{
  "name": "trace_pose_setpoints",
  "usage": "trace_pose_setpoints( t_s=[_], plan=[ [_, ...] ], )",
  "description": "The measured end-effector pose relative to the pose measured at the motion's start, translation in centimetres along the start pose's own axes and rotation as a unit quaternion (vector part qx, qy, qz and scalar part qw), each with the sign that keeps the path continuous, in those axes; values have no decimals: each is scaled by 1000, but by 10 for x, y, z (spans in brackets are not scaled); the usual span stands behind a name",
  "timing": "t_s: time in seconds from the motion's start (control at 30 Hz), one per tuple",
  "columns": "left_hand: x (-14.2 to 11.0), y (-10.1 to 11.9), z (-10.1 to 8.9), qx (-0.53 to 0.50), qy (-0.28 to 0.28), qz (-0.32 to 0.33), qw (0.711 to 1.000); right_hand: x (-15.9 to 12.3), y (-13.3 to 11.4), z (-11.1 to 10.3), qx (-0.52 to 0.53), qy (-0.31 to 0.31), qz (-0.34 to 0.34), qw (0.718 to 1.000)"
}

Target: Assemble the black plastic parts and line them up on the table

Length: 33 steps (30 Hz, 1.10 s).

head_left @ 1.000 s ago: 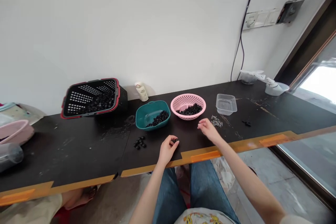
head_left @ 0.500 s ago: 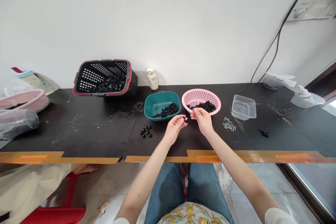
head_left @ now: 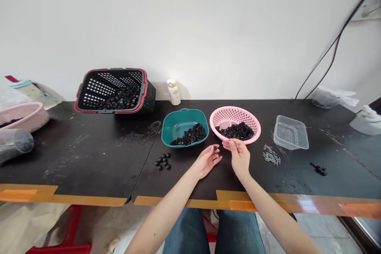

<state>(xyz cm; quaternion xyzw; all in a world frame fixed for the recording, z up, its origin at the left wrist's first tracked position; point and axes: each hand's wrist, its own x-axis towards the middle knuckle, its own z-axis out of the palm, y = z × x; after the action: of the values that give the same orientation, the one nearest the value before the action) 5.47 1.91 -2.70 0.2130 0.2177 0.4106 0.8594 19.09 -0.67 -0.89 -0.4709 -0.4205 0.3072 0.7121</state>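
Note:
My left hand [head_left: 207,160] pinches a small round black part [head_left: 215,148] between thumb and finger, above the table in front of the teal basin. Close by on its right, my right hand [head_left: 239,154] has its fingertips pressed together at the near rim of the pink basket [head_left: 213,124]; what they hold, if anything, is hidden. Many small black pieces [head_left: 237,131] lie in that basket. The teal basin [head_left: 170,124] has a heap of small black parts [head_left: 192,134] on its right side. Several black round caps [head_left: 163,161] sit on the table left of my left hand.
Thin grey pins [head_left: 271,155] lie right of my right hand, before a clear plastic box [head_left: 291,132]. Farther right is a small black item [head_left: 319,168]. A dark basket with red trim [head_left: 116,72] and a white bottle [head_left: 174,92] stand at the back. Tape [head_left: 190,202] lines the table's edge.
The camera view has shifted, so the table sits nearer and lower. My hands have drawn slightly apart; the left has turned palm-up, showing the round black part.

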Motion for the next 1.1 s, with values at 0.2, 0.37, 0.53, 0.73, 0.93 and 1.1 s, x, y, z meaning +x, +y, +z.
trace_pose_setpoints(
  t_s=[0.2, 0.37, 0.53, 0.73, 0.93, 1.1],
  plan=[
    [6, -3, -1, -5, -33, -12, 999, -1, -4, 1, -96, -23, -23, 995],
    [5, 0, 0, 3, -30, -18, 999, -2, -6, 3, -40, 36, -18, 998],
    [4, 1, 1, 6, -25, -20, 999, -5, -7, 7, -37, -40, 3, 998],
    [5, -1, -1, 6, -32, -17, 999, -4, -6, 6, -86, -146, 14, 985],
    [5, -1, -2, 0, -30, -18, 999, -2, -4, 4, -112, -142, 8, 983],
    [5, -1, -2, -4, -25, -17, 1000, 1, -5, 2, -115, -174, 2, 978]
  ],
)
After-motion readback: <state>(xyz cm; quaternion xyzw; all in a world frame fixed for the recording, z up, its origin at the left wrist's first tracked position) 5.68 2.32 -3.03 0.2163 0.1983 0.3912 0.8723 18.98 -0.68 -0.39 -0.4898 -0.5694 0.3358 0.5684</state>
